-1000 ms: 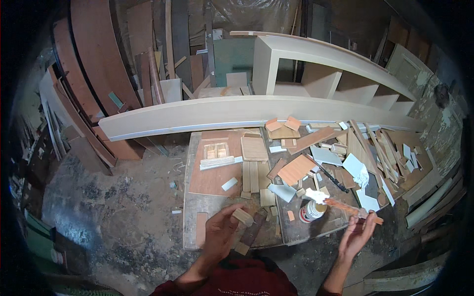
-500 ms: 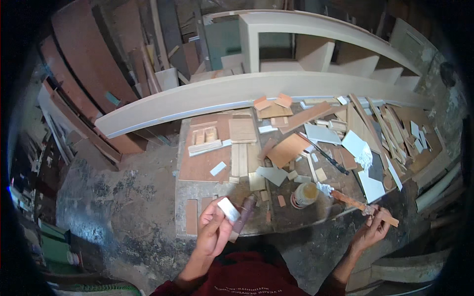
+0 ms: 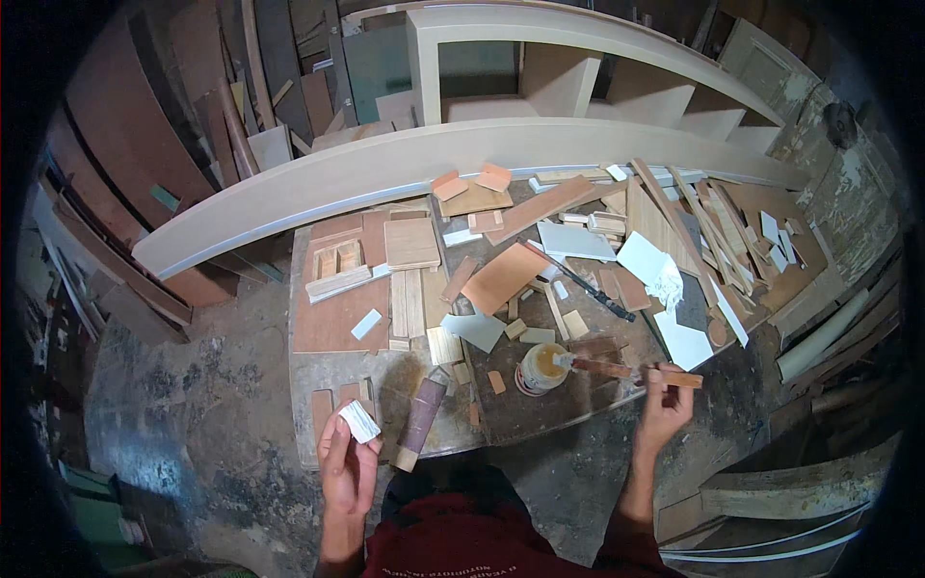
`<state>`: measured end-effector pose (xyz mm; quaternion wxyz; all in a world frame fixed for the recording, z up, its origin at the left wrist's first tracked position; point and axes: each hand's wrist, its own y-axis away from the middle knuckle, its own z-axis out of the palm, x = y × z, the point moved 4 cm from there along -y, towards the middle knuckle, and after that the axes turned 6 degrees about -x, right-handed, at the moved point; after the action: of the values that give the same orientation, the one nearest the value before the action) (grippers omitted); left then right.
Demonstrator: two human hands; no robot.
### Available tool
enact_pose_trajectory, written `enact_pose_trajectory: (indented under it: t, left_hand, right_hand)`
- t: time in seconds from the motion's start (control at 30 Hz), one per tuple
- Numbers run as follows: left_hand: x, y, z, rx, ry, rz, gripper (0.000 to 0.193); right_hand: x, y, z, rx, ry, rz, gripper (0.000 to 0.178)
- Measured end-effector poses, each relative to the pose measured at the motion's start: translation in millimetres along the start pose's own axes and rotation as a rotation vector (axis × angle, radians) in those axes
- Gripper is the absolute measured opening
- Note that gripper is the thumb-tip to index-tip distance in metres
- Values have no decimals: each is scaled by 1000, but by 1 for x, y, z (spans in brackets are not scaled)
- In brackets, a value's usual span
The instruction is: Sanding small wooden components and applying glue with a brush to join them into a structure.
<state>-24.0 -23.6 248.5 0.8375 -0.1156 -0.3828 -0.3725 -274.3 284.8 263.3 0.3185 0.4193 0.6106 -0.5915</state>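
My left hand (image 3: 349, 467) pinches a small block (image 3: 360, 422) with a streaky white face turned up, held over the near left edge of the worktable. My right hand (image 3: 665, 412) grips the far end of a flat wooden stick (image 3: 605, 369), smeared with white paste along its length. The stick's pasty tip is at the mouth of an open jar (image 3: 536, 376) that holds yellowish-white stuff; whether it dips inside, I cannot tell. Between my hands, a roll wrapped in brownish sandpaper (image 3: 422, 416) lies on the table near the left hand.
The worktable (image 3: 462, 438) carries several wood offcuts, an orange-brown board (image 3: 503, 277), a dark long tool (image 3: 588, 289) and a white sheet with a paste heap (image 3: 665, 279). A long pale board (image 3: 462, 149) stands along the far side, before a shelf frame (image 3: 424, 67).
The stick in my right hand has moved to the jar's mouth from its right side. The left-hand block has been turned, and its white face looks more streaked. The whole view has shifted.
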Motion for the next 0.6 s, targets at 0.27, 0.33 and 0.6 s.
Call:
enact_pose_trajectory:
  t: [0.27, 0.33, 0.6]
  left_hand:
    - [12, 0, -12, 124, -82, 53, 46]
    - [21, 1, -22, 192, -117, 127, 47]
    - [61, 4, -62, 229, -667, 189, 27]
  right_hand:
    - [-3, 1, 86, -552, 353, -106, 36]
    - [-4, 11, 82, -491, 419, -228, 54]
    - [-67, 80, 117, -646, 21, -226, 33]
